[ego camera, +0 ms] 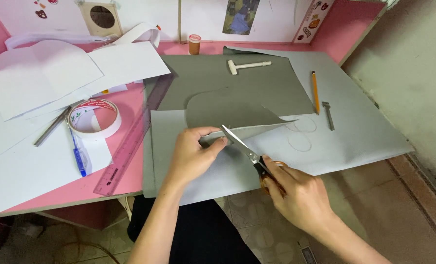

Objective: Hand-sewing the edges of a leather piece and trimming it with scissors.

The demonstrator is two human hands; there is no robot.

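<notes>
Near the table's [130, 182] front edge, the left hand [193, 155] pinches one grey sheet [237, 93]; the right hand [296, 193] grips one pair of scissors [244, 149], blades open.

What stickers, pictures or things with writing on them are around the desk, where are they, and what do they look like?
Picture: on the white wall at the back, upright rectangle, blue and dark green.
Sticker strip: slanted on the wall at the back right, white with orange and brown cartoon shapes.
Small stickers: wall at the top left, dark red and brown.
Tape roll: on the pink desk left of the left hand, white ring, red and green print inside.
</notes>
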